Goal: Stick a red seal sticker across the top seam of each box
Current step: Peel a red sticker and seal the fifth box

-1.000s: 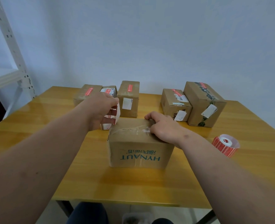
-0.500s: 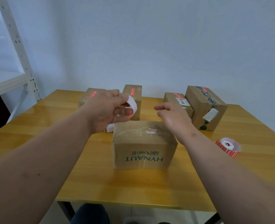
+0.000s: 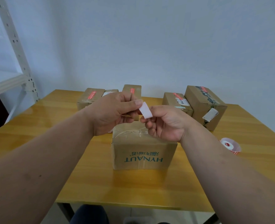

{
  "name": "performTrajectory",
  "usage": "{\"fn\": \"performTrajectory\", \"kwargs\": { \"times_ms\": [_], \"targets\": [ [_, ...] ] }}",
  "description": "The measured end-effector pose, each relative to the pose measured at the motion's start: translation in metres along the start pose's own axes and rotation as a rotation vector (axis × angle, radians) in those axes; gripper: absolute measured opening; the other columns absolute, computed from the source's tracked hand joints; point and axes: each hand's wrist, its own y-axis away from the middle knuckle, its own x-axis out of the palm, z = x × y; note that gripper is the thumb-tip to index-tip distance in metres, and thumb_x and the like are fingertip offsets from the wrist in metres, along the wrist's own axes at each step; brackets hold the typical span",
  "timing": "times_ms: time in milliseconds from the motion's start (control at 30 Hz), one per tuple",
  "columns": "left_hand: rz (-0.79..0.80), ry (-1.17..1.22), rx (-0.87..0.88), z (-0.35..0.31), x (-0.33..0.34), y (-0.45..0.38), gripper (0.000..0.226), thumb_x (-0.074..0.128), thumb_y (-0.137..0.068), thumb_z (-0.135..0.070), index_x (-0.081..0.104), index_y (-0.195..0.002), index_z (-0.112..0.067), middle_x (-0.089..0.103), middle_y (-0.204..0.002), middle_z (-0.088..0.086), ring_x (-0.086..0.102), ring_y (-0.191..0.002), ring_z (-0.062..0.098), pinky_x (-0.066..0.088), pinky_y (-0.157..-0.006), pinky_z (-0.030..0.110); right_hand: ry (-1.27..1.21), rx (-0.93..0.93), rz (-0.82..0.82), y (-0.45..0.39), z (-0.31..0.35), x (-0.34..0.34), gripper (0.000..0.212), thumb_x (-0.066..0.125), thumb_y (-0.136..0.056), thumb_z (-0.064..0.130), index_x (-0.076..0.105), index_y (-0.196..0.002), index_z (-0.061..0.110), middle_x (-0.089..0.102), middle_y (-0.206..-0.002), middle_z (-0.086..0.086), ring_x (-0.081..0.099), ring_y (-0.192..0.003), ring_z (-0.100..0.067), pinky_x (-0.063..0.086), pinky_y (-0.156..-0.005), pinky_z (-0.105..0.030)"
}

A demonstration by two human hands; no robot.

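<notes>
White strip [image 3: 145, 110] hiding sticker's face

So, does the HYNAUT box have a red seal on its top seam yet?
No: the HYNAUT box top shows only clear tape, and both hands hold the sticker strip above it.

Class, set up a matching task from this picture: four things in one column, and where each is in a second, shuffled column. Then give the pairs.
Things
1. white strip
2. sticker roll
3. HYNAUT box
4. shelf

Places
A. far left, by the wall
B. on the table, right of the near box
C. pinched between left hand and right hand
D. table centre, below the hands

Pairs: 1-C, 2-B, 3-D, 4-A
</notes>
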Motion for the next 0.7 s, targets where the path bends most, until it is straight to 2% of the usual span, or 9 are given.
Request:
{"fn": "performTrajectory", "kwargs": {
  "times_ms": [133, 200, 267, 333, 400, 467, 533, 600, 700],
  "targets": [
    [0.055, -0.074, -0.017, 0.002, -0.007, 0.004, 0.013, 0.065, -0.078, -0.029, 0.061, -0.074, -0.017, 0.043, -0.055, 0.0, 0.039, -0.052, 0.012, 0.045, -0.062, 0.026, -0.039, -0.08, -0.004, 0.003, 0.002, -0.01, 0.012, 0.058, -0.091, 0.002, 0.066, -0.094, 0.009, 0.065, -0.068, -0.005, 0.054, -0.05, -0.009, 0.041, -0.05, -0.02],
    [0.073, -0.115, -0.039, 0.003, -0.009, 0.005, 0.014, 0.066, -0.077, -0.028, 0.061, -0.076, -0.015, 0.051, -0.054, 0.002, 0.047, -0.048, 0.012, 0.046, -0.067, 0.031, -0.045, -0.115, -0.022, 0.003, 0.004, -0.014, 0.012, 0.061, -0.089, 0.001, 0.065, -0.098, 0.009, 0.067, -0.07, -0.005, 0.059, -0.051, -0.009, 0.045, -0.051, -0.02],
    [0.083, -0.125, -0.069, 0.005, -0.01, 0.006, 0.016, 0.069, -0.074, -0.025, 0.063, -0.08, -0.011, 0.065, -0.065, 0.008, 0.061, -0.058, 0.016, 0.053, -0.068, 0.029, -0.057, -0.155, -0.041, 0.004, 0.003, -0.016, 0.012, 0.064, -0.087, 0.001, 0.065, -0.097, 0.009, 0.069, -0.074, -0.007, 0.064, -0.056, -0.011, 0.049, -0.053, -0.02],
    [0.092, -0.099, -0.091, 0.007, -0.012, 0.006, 0.019, 0.071, -0.072, -0.022, 0.066, -0.083, -0.007, 0.071, -0.078, 0.013, 0.068, -0.069, 0.02, 0.058, -0.068, 0.027, -0.058, -0.202, -0.056, 0.005, 0.002, -0.018, 0.012, 0.065, -0.086, 0.0, 0.065, -0.093, 0.009, 0.071, -0.077, -0.008, 0.067, -0.06, -0.012, 0.053, -0.057, -0.021],
    [0.07, -0.072, -0.101, 0.008, -0.013, 0.006, 0.018, 0.071, -0.074, -0.018, 0.067, -0.084, -0.004, 0.072, -0.082, 0.016, 0.07, -0.072, 0.022, 0.059, -0.07, 0.028, -0.051, -0.245, -0.064, 0.005, 0.001, -0.019, 0.012, 0.066, -0.084, -0.001, 0.065, -0.091, 0.009, 0.071, -0.076, -0.008, 0.069, -0.062, -0.013, 0.054, -0.059, -0.021],
    [0.026, -0.055, -0.112, 0.008, -0.015, 0.005, 0.01, 0.068, -0.083, -0.011, 0.067, -0.085, -0.002, 0.072, -0.082, 0.017, 0.07, -0.071, 0.023, 0.06, -0.069, 0.029, -0.029, -0.273, -0.069, 0.006, 0.0, -0.019, 0.013, 0.067, -0.083, -0.002, 0.065, -0.09, 0.008, 0.071, -0.073, -0.007, 0.07, -0.064, -0.014, 0.055, -0.06, -0.021],
    [-0.028, -0.068, -0.117, 0.008, -0.015, 0.003, 0.012, 0.062, -0.091, -0.009, 0.067, -0.084, -0.001, 0.071, -0.081, 0.018, 0.069, -0.069, 0.023, 0.06, -0.068, 0.03, 0.02, -0.285, -0.082, 0.006, -0.002, -0.019, 0.014, 0.066, -0.083, -0.005, 0.065, -0.09, 0.008, 0.07, -0.072, -0.006, 0.069, -0.064, -0.015, 0.055, -0.059, -0.021],
    [-0.079, -0.141, -0.101, 0.009, -0.015, 0.001, 0.015, 0.065, -0.09, -0.013, 0.067, -0.083, -0.001, 0.071, -0.077, 0.015, 0.069, -0.068, 0.021, 0.059, -0.064, 0.029, 0.076, -0.293, -0.099, 0.005, -0.004, -0.018, 0.016, 0.066, -0.084, -0.008, 0.065, -0.091, 0.006, 0.069, -0.071, -0.007, 0.068, -0.063, -0.015, 0.054, -0.059, -0.021],
    [-0.106, -0.277, -0.085, 0.011, -0.013, -0.001, 0.008, 0.071, -0.084, -0.005, 0.066, -0.085, 0.001, 0.07, -0.069, 0.009, 0.068, -0.065, 0.017, 0.06, -0.066, 0.03, 0.163, -0.32, -0.131, 0.004, -0.008, -0.018, 0.018, 0.066, -0.082, -0.011, 0.065, -0.092, 0.004, 0.067, -0.071, -0.007, 0.067, -0.064, -0.017, 0.055, -0.059, -0.023]
  ]
}}
